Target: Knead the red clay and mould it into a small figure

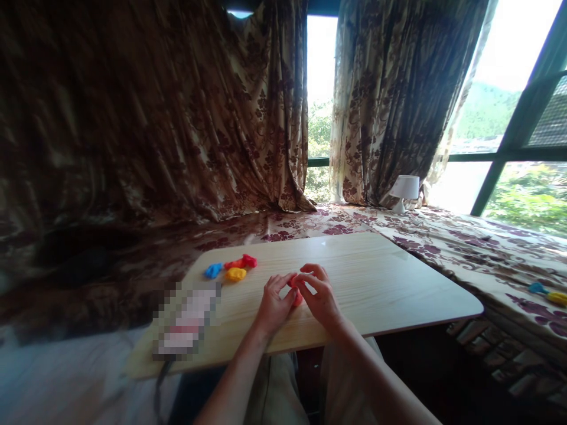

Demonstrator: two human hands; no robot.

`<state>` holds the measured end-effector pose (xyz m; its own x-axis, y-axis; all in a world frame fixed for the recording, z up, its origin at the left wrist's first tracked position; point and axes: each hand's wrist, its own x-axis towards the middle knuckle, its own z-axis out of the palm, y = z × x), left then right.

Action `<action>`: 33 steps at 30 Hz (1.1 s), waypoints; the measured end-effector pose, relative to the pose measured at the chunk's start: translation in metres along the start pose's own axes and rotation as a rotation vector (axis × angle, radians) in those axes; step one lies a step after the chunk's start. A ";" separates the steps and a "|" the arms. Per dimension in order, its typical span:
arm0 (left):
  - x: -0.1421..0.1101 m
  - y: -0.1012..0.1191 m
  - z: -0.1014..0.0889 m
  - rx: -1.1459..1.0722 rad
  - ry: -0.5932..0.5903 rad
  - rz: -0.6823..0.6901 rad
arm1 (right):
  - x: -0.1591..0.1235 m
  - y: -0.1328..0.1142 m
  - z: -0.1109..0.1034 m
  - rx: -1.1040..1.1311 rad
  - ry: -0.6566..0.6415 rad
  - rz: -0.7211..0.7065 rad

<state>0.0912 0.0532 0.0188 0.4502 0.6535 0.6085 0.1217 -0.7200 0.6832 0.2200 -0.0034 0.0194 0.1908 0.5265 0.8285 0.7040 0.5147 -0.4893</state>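
Both hands meet over the near middle of the table (376, 283). Between them is a small red lump (298, 299), soft-looking like modelling clay, though its exact kind is unclear. My left hand (275, 301) pinches it from the left with thumb and forefinger. From the right, my right hand (319, 295) bends over its top, thumb and fingertips closed on it. The fingers cover much of the lump. Farther left on the table lie a blue lump (213, 271), a yellow lump (235, 274) and a red lump (241, 261), all crumpled in shape.
A pixelated flat object (188, 321) lies at the table's left edge, a dark strap hanging from it. Flowered cloth (425, 242) covers the surface behind, bearing a white lamp (405, 188). More blue and yellow pieces (556, 297) lie far right. Patterned curtains (248, 118) hang behind.
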 end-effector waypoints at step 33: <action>-0.001 0.004 0.000 -0.132 0.073 -0.181 | 0.001 -0.005 -0.001 -0.012 0.022 -0.003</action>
<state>0.0913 0.0496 0.0212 0.3659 0.7879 0.4952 0.0757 -0.5556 0.8280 0.2180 -0.0061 0.0229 0.2036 0.5099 0.8358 0.7128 0.5080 -0.4836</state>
